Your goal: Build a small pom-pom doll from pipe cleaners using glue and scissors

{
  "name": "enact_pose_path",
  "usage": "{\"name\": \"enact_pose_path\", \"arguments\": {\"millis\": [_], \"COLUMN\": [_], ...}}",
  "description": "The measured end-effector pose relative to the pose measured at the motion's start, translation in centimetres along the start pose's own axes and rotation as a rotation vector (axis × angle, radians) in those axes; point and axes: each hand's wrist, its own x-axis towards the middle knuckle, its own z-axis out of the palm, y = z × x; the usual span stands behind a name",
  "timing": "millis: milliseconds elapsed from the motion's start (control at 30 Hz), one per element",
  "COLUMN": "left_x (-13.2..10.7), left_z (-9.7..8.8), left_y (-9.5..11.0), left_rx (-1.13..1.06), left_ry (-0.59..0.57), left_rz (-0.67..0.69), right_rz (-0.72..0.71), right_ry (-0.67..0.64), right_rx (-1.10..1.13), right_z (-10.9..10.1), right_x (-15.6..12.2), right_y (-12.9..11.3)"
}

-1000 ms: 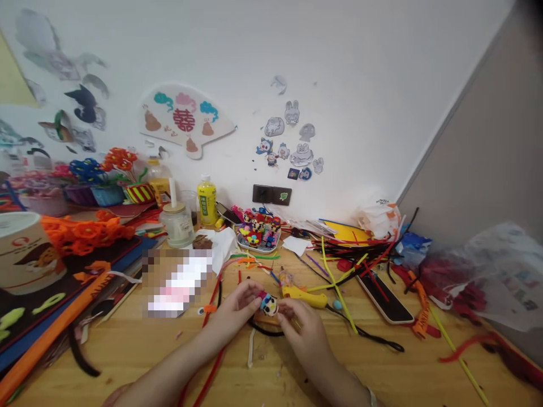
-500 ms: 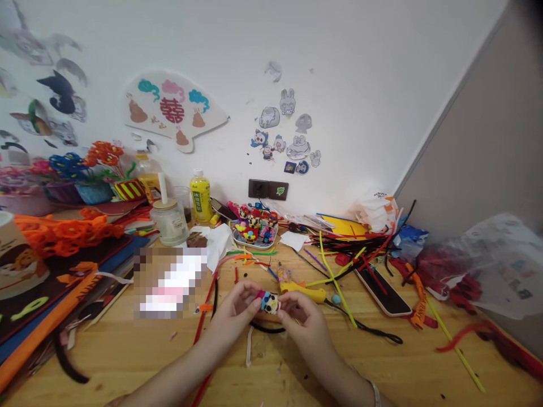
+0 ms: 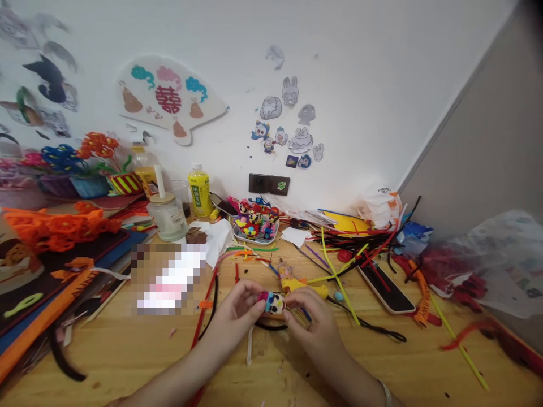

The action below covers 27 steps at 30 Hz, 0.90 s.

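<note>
A small fuzzy doll figure (image 3: 275,303) with a white face, dark eyes and blue and magenta parts is held above the table between my two hands. Thumb and fingers of my left hand (image 3: 244,308) pinch its blue and magenta end. My right hand (image 3: 311,322) is closed at the white face end, fingertips against it; whether they also hold some small piece cannot be made out. Just beyond the right hand lies a yellow glue gun (image 3: 311,289), partly hidden by the fingers. A black curved strip (image 3: 271,327) rests on the table beneath the doll.
A tray (image 3: 254,240) of similar small dolls stands at the back. Pipe cleaners (image 3: 339,277) and a phone (image 3: 387,289) lie to the right. A glass jar (image 3: 167,217), a yellow bottle (image 3: 199,192) and orange fuzzy flowers (image 3: 63,226) are on the left.
The view has shifted slightly. Both hands still hold the doll, which has turned a little, and the right hand's fingers have moved slightly around its white end.
</note>
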Motion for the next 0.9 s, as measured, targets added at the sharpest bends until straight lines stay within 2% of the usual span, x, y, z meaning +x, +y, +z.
{"name": "enact_pose_path", "arguments": {"millis": [267, 900], "left_x": [0.05, -0.15], "left_z": [0.08, 0.43], "left_y": [0.42, 0.69], "left_rx": [0.006, 0.005], "left_ry": [0.014, 0.033], "left_rz": [-0.019, -0.058], "right_rz": [0.015, 0.071], "right_ry": [-0.064, -0.074], "right_rx": [0.034, 0.058], "right_z": [-0.43, -0.4], "right_x": [0.22, 0.17], "right_y": [-0.22, -0.07]}}
